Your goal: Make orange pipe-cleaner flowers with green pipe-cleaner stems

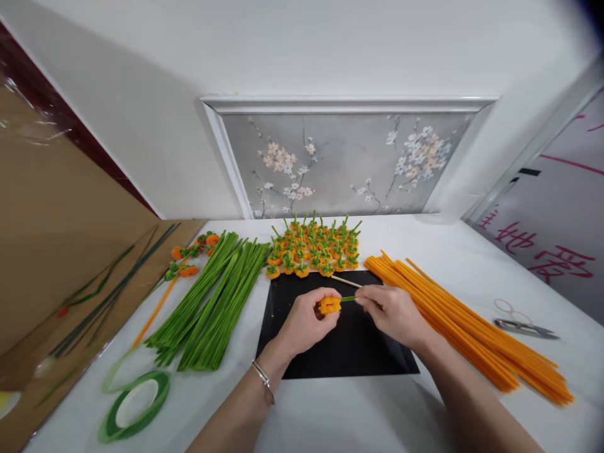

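The left hand [306, 321] is partly covering the orange chenille flower [329, 306], while the right hand [389, 311] is hiding one end of the green chenille stem [348, 298] and of the wooden stick [346, 281]. The bottom edge is cropping both forearms [236, 402], and the left edge is cutting off a round yellow-and-white object [7, 402]. Front flower heads [302, 271] are overlapping those behind, leaving their exact count unclear.

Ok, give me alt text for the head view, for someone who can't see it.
The left hand pinches a small orange fuzzy piece while the right hand grips its green stem, above a black mat. Orange-and-green pieces cluster behind the mat, with green fuzzy strips left and orange strips right.
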Tool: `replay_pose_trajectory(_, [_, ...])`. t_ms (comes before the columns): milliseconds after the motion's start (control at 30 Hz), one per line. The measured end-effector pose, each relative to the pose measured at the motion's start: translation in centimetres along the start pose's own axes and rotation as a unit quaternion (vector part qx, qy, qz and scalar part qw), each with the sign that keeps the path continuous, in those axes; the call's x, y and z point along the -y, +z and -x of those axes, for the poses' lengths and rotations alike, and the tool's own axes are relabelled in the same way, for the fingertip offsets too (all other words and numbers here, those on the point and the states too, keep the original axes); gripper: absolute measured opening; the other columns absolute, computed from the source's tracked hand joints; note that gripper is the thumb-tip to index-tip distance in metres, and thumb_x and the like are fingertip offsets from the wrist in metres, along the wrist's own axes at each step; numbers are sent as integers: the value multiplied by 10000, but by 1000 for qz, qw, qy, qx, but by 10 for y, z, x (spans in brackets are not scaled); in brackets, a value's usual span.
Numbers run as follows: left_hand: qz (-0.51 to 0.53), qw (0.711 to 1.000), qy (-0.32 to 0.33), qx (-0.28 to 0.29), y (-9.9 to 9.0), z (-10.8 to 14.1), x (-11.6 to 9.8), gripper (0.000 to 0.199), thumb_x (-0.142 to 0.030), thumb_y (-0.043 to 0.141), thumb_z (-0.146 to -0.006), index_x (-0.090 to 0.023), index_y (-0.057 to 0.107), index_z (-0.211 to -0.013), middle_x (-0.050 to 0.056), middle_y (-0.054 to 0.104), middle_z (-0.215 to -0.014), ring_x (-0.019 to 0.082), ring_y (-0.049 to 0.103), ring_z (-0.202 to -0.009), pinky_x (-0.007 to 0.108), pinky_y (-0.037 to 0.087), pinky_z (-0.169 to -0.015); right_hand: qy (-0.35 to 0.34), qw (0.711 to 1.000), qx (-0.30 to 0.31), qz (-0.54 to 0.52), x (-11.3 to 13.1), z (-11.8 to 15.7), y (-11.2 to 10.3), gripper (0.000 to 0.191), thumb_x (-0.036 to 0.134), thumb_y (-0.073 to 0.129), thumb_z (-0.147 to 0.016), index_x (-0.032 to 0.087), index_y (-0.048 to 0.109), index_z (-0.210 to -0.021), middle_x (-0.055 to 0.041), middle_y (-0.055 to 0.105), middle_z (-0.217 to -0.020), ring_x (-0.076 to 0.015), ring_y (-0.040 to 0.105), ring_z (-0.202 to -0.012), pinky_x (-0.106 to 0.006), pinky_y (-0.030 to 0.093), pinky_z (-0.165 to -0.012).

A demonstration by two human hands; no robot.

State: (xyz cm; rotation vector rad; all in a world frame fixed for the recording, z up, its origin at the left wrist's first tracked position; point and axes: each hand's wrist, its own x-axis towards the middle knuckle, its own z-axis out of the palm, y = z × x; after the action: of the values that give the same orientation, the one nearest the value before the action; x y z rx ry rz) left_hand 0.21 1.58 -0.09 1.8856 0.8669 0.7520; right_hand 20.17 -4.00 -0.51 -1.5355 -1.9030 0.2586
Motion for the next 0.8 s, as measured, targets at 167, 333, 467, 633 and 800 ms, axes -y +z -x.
replay_pose_trajectory(167, [20, 1000, 1, -18, 0, -2, -2, 222, -198, 609, -750, -169, 682, -958, 42, 662, -903, 153, 597, -765, 212, 480, -649, 7, 1000, -2, 8, -2, 0, -10, 188, 263, 483, -906, 246, 661, -847, -15, 690, -752, -159, 633, -657, -253, 438, -606])
replay_pose_trajectory(333, [35, 999, -5, -16, -1, -1, 0, 222, -262, 652, -763, -165, 696, -957, 46, 678, -914, 169, 614, -789, 230, 494, -681, 22, 999, 27, -15, -4, 1, -17, 188, 272, 492, -904, 237, 640, -793, 0, 666, -702, -156, 617, -636, -251, 432, -578])
replay_pose_trajectory(467, [58, 998, -29, -2, 2, -1, 4, 336, -306, 709, -740, -169, 695, -1046, 58, 701, -996, 206, 645, -865, 287, 514, -788, 51, 992, 67, -93, -2, 0, -14, 186, 271, 460, -916, 235, 642, -905, 9, 678, -731, -144, 626, -619, -243, 472, -584])
replay_pose_trajectory(633, [87, 996, -31, -1, 4, -2, 5, 424, -276, 725, -728, -184, 679, -1139, 57, 709, -1078, 240, 648, -963, 326, 512, -869, 33, 988, 25, -146, 15, -3, 4, 217, 207, 496, -883, 231, 642, -1042, -29, 706, -938, -163, 667, -774, -268, 524, -705])
replay_pose_trajectory(800, [85, 995, -37, -45, 4, -1, 7, 480, -273, 703, -740, -164, 643, -1203, 64, 696, -1129, 229, 657, -953, 324, 523, -862, 57, 969, -60, -234, 29, 0, 28, 228, 211, 494, -887, 219, 696, -994, -44, 680, -848, -137, 620, -621, -263, 528, -595])
